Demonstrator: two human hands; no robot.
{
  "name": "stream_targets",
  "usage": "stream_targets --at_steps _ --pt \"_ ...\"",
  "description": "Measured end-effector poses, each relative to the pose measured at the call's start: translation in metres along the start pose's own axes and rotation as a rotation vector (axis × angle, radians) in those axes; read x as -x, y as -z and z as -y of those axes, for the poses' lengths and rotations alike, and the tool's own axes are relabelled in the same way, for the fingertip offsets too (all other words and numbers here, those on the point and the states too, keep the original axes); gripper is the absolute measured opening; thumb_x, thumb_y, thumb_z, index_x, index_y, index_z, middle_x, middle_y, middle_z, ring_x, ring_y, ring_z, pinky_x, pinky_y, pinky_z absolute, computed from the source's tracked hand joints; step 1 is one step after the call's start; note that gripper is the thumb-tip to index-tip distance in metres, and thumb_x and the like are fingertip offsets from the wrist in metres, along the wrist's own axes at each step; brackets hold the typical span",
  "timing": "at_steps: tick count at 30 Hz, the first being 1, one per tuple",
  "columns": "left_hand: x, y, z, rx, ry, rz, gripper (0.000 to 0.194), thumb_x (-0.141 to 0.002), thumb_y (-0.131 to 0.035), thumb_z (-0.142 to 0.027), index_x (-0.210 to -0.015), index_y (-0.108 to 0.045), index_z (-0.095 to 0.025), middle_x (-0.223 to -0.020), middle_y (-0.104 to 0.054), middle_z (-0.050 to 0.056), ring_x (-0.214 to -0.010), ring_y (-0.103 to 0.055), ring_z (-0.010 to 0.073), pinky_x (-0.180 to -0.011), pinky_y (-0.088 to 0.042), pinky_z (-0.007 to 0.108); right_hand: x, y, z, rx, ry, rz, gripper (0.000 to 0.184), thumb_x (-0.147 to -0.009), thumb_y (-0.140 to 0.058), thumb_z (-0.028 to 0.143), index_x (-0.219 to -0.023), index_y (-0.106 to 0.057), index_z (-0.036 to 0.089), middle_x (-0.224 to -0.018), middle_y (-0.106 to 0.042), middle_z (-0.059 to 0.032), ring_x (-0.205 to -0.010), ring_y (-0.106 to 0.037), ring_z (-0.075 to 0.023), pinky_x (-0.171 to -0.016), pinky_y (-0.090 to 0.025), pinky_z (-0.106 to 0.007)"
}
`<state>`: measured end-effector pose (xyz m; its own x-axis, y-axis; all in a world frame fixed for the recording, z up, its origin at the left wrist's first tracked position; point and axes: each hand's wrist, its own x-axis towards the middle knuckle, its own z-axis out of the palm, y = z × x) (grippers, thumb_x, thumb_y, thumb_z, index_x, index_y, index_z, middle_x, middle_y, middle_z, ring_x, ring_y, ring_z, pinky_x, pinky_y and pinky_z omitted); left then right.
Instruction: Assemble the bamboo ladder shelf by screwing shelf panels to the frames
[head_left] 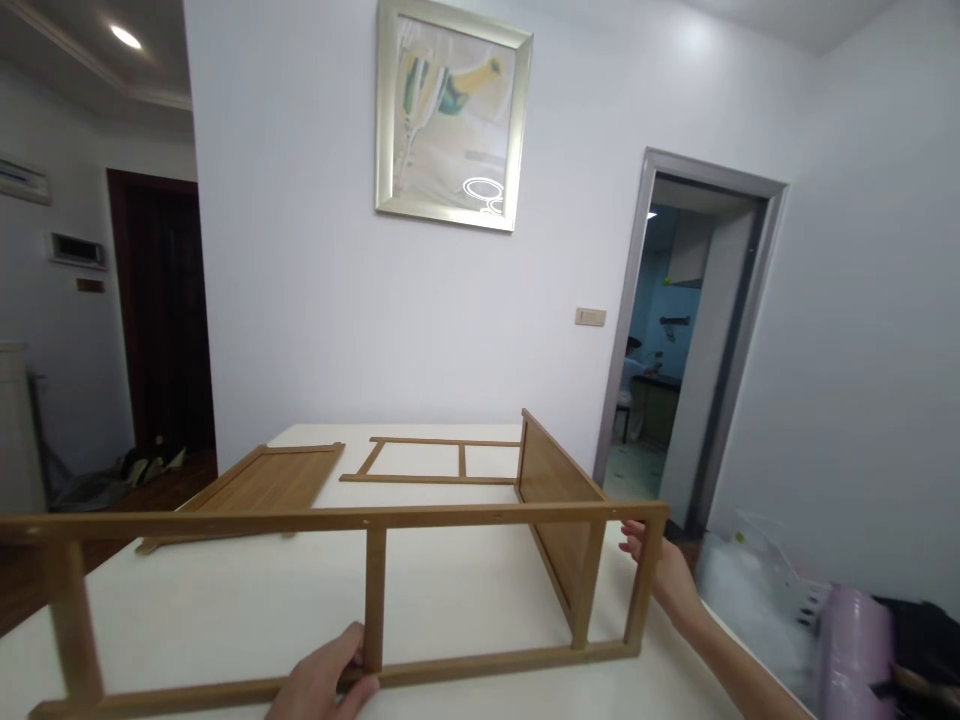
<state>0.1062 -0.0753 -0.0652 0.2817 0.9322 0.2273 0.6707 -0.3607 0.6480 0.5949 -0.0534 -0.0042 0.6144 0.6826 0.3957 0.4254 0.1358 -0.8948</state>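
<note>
A long wooden side frame (480, 516) with crossbars stands on its edge across the near side of the white table (300, 585). My left hand (319, 680) is closed on its lower rail, at the foot of the middle crossbar. At the frame's right end, my right hand (670, 575) reaches around the end bar from behind, fingertips showing under the top rail; its thumb is hidden. A wooden panel (559, 500) stands upright and runs back from the frame near that end. Its far end meets or lies close to a second wooden frame (431, 480), which lies flat.
Another wooden panel (274, 480) lies at the table's left. Beyond the table is a white wall with a framed picture (454, 115). A doorway (652, 330) opens at the right, with a person inside. Plastic bags (750, 590) and a pink item (855, 650) sit at lower right.
</note>
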Motion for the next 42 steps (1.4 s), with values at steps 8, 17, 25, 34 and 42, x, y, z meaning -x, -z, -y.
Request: stream_targets --at_steps 8,17,25,34,42 --pt "-0.015 -0.010 -0.042 0.001 -0.060 0.071 0.005 -0.085 -0.049 -0.021 -0.088 -0.053 -0.023 -0.093 -0.072 0.001 -0.090 -0.068 0.0173 -0.080 -0.047 0.025 0.088 0.029 0.023 -0.085 -0.092 0.041 0.058 -0.082 -0.039 0.068 -0.089 -0.067 0.017 -0.083 -0.073 -0.0108 -0.082 -0.070 -0.0279 -0.074 -0.055 -0.040" --pt "0.000 -0.010 -0.029 -0.152 -0.161 0.029 0.029 -0.089 -0.050 -0.028 -0.113 -0.064 -0.021 -0.109 -0.070 0.008 -0.104 -0.062 0.0213 -0.094 -0.043 0.033 0.098 0.031 0.018 0.201 0.038 -0.143 0.032 -0.083 -0.039 0.053 -0.077 -0.054 0.025 -0.077 -0.067 -0.0083 -0.078 -0.064 -0.0285 -0.074 -0.047 -0.040" --pt "0.001 -0.004 -0.039 -0.197 -0.236 0.064 0.025 -0.092 -0.044 -0.030 -0.094 -0.068 -0.022 -0.097 -0.066 0.006 -0.094 -0.060 0.0205 -0.086 -0.043 0.032 0.093 0.037 0.007 0.312 0.052 -0.255 0.031 -0.086 -0.033 0.048 -0.079 -0.052 0.025 -0.079 -0.067 -0.0105 -0.083 -0.064 -0.0295 -0.072 -0.047 -0.038" --pt "0.003 0.000 -0.044 -0.206 -0.229 0.064 0.022 -0.091 -0.044 -0.029 -0.088 -0.064 -0.020 -0.092 -0.063 0.005 -0.090 -0.059 0.0199 -0.083 -0.042 0.032 0.086 0.045 0.007 0.369 0.169 -0.384 0.041 -0.090 -0.031 0.054 -0.084 -0.052 0.019 -0.087 -0.059 -0.0152 -0.091 -0.054 -0.0311 -0.080 -0.042 -0.042" --pt "0.002 0.000 -0.049 -0.180 -0.248 0.053 0.023 -0.092 -0.046 -0.029 -0.091 -0.067 -0.019 -0.093 -0.064 0.006 -0.089 -0.059 0.0196 -0.083 -0.042 0.032 0.123 0.021 0.030 0.396 0.614 0.035 0.021 -0.088 -0.050 0.040 -0.075 -0.050 0.024 -0.079 -0.054 -0.0047 -0.082 -0.052 -0.0235 -0.081 -0.044 -0.038"
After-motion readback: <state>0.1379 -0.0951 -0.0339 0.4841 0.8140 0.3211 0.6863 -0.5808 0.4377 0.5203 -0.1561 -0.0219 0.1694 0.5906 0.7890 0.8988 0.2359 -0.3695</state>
